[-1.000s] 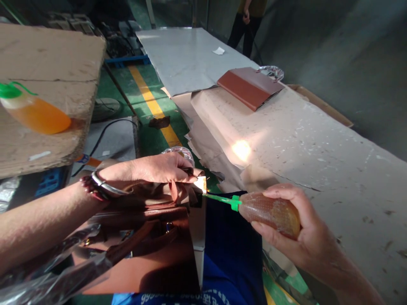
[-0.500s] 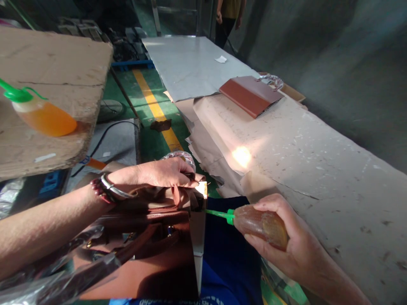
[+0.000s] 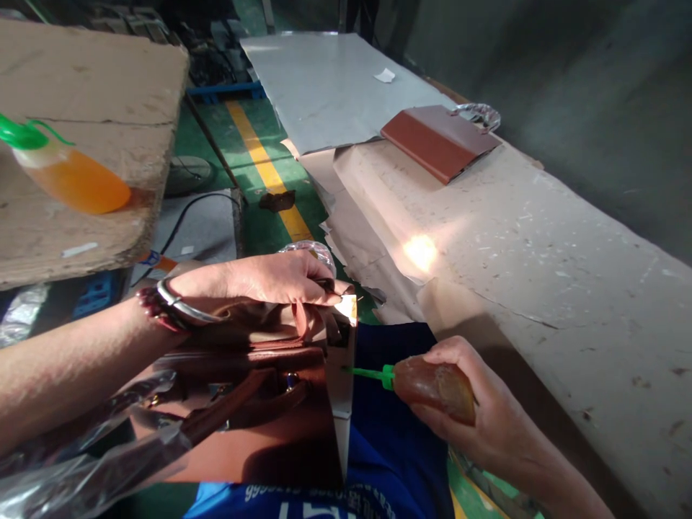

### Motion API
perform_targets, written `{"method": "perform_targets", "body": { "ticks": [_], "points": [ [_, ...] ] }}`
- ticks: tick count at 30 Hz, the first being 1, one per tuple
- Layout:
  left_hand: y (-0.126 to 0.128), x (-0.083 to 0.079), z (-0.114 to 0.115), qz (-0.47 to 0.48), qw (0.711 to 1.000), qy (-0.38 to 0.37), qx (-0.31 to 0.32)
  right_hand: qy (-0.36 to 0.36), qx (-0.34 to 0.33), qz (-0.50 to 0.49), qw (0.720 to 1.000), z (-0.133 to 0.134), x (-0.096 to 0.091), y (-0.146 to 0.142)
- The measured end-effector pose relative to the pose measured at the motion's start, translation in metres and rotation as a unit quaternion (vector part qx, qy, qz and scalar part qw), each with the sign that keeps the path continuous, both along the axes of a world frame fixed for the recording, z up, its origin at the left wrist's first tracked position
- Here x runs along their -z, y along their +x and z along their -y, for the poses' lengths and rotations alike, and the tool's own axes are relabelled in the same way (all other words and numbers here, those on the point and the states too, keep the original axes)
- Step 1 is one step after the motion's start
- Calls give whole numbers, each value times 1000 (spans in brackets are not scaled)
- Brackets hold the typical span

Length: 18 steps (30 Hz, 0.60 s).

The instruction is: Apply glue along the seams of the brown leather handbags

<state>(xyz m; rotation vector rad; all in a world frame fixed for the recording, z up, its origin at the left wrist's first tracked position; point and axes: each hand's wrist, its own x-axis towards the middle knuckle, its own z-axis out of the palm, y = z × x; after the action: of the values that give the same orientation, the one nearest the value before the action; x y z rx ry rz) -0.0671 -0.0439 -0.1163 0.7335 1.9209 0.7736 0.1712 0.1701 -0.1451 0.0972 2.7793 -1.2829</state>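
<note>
A brown leather handbag (image 3: 254, 450) rests across my lap, its top towards the far side and its pale side panel facing right. My left hand (image 3: 286, 277) pinches the bag's upper far corner, thumb and fingers closed on the edge beside a sunlit white patch. In my right hand (image 3: 470, 404) is a squeeze bottle (image 3: 432, 388) of brown liquid, tilted so its thin green nozzle points left. The nozzle's tip is at the bag's side panel; whether it touches I cannot tell. Clear plastic wrap (image 3: 102, 468) covers the bag's handle.
On the left, a worn cardboard-topped table (image 3: 97, 79) holds an orange squeeze bottle (image 3: 76, 176) with a green cap. Another brown bag (image 3: 437, 144) lies on the long paper-covered table (image 3: 540, 274) at right. A person's legs (image 3: 362, 16) show at the back.
My right hand has brought the bottle slightly left and down, its nozzle tip moving lower along the side panel. My left hand keeps its hold. The view has tipped downward.
</note>
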Motion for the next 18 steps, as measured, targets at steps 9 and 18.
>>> {"method": "perform_targets", "body": {
  "ticks": [9,18],
  "points": [
    [2,0,4,17,1000,-19,8,-21,0,42,999,6,13,10],
    [7,-5,0,110,992,-48,-25,-20,41,-16,999,-3,10,20]
  ]
}}
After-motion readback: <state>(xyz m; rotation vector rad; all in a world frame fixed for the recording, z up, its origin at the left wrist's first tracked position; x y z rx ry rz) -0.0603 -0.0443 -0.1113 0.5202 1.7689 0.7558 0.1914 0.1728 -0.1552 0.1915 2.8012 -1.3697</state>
